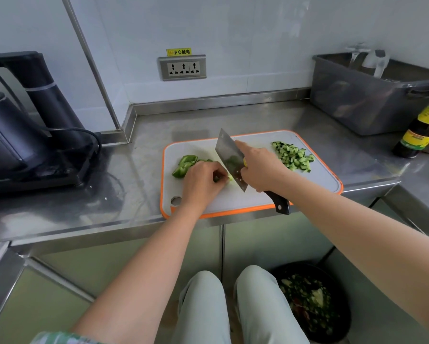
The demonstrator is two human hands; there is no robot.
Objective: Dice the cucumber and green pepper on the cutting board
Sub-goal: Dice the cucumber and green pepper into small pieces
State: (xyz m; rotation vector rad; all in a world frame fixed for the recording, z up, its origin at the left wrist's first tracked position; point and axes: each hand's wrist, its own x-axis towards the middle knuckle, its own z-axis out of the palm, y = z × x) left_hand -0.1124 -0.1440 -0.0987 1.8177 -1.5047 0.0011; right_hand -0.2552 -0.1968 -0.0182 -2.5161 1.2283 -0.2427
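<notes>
**You're dicing the pepper; the cucumber looks done.**
The cutting board lies at the table's front edge, with the uncut green pepper on its left side. Your left hand, fingers curled, pins a pepper strip right beside the blade. Your right hand is wrapped round the knife, blade tilted over the strip. The cucumber sits diced on the right, nearer the table's back edge. Next, I judge: tuck your fingertips and feed the strip under the blade.
</notes>
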